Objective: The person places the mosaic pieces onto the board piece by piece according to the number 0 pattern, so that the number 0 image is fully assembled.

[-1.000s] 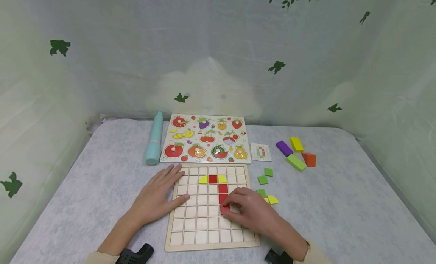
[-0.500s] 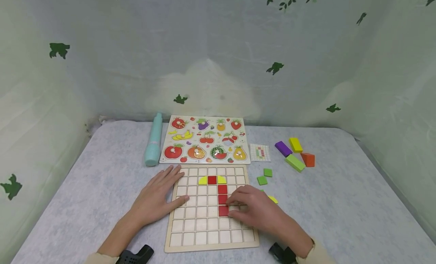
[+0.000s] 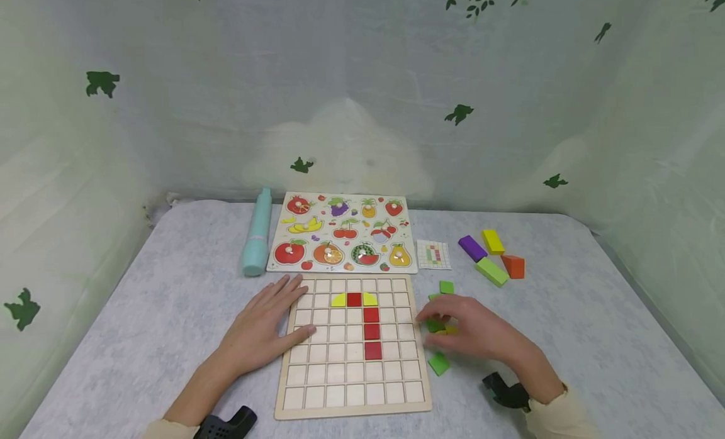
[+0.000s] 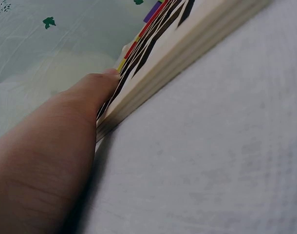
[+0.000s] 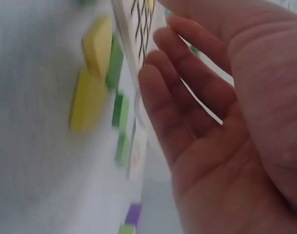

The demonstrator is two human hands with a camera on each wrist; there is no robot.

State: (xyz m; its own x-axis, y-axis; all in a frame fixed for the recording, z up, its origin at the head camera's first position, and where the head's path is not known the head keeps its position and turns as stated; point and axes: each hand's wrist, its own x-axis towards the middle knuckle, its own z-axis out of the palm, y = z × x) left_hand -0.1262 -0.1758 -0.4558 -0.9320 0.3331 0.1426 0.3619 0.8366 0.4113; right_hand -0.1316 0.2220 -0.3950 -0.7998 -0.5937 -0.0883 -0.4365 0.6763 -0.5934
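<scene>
My left hand rests flat on the left edge of a wooden grid board, fingers spread. In the left wrist view the thumb lies on the board's edge. Three red square tiles run down one column of the board. Above them sit a red tile and two yellow rounded tiles. My right hand hovers past the board's right edge, over loose green tiles and yellow rounded tiles. Its fingers are loosely bent, with nothing between them in the right wrist view.
A fruit puzzle board lies behind the grid board, with a teal bottle-shaped object to its left. At its right is a small pattern card. Purple, yellow, green and orange blocks lie farther right.
My right hand has let go of the lowest red tile, now sitting in its square, and moved right over the loose tiles. The left hand has stayed in place.
</scene>
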